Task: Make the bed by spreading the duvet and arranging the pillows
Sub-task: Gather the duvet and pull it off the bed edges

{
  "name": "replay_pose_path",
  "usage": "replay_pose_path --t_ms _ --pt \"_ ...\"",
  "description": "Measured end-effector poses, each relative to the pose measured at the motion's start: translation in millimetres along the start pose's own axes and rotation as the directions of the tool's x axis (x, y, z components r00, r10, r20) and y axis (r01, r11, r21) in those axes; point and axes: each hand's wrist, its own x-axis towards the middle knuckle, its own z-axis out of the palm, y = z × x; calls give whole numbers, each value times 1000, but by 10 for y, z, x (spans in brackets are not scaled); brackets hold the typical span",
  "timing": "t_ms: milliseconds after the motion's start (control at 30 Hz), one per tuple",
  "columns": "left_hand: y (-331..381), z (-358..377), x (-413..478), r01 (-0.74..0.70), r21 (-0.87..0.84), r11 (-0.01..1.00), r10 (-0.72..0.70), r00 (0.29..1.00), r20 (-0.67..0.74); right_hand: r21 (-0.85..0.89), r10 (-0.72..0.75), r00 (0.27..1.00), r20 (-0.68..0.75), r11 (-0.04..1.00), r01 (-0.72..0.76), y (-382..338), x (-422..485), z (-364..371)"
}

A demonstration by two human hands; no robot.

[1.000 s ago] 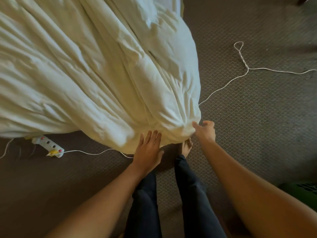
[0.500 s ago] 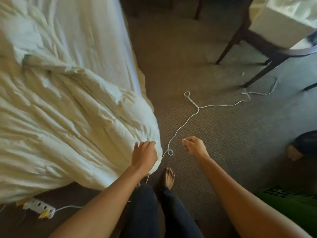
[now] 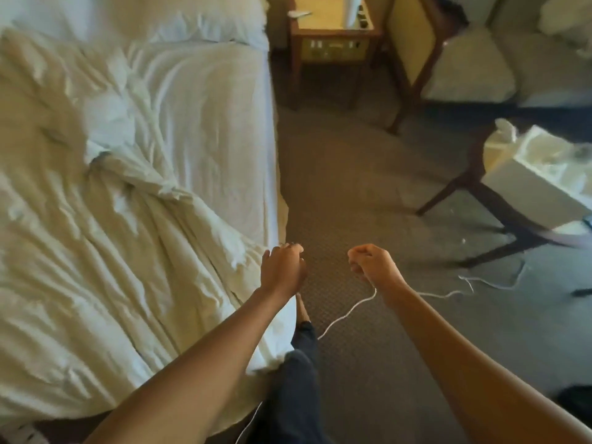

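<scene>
Duvet [image 3: 105, 251] bunched; white cable [image 3: 346, 312] across carpet [image 3: 368, 193] underfoot.

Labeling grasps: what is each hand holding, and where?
Left hand grips the duvet at its corner. Right hand is a closed fist over the carpet, apparently empty.

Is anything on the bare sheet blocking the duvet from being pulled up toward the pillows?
Nothing visible does. The duvet lies bunched at the foot; the sheet up to the pillows is bare. The left hand is at the duvet's corner.
</scene>
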Motion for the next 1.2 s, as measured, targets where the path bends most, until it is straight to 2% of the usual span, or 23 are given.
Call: replay_pose_path --t_ms 167,300,367,500,533,600,667,833,967,1033,1133,1200 --pt "-471 -339 674 266 -137 954 -274 961 -39 -194 -57 981 186 977 94 -913 799 487" --pt "-930 -533 1001 468 -236 852 -495 866 -69 -341 -84 923 374 914 221 -1612 1275 1012" --pt "-1064 -581 1021 519 -283 807 -559 825 -83 -380 -102 888 449 878 292 -1805 1379 1248" --pt "-1325 -586 899 656 -365 661 -725 683 -86 -454 -34 796 605 806 380 -2102 1401 1765" --pt "-1369 -546 820 699 -387 601 -775 628 -69 -481 -4 760 650 772 416 -2140 1405 1903" --pt "-1374 -485 748 741 -409 532 -821 570 -34 -500 26 713 700 732 463 -2173 1446 2048" --pt "-1361 -399 687 782 -464 417 -877 480 21 -523 73 658 749 675 520 -2223 1473 2215" --pt "-1195 -217 735 769 -631 96 -971 211 110 -566 241 524 817 510 648 -2344 1733 2547" --pt "-942 -36 955 687 -716 -121 -988 -12 155 -579 366 450 815 477 661 -2379 1972 2684" --pt "-727 154 1136 640 -727 -247 -967 -116 226 -588 453 403 796 418 692 -2311 2113 2676" --pt "-473 466 1389 631 -704 -326 -944 -178 278 -605 523 396 755 323 728 -2126 2319 2717" --pt "-353 729 1567 620 -702 -351 -935 -192 298 -613 554 405 727 259 746 -1919 2472 2804"
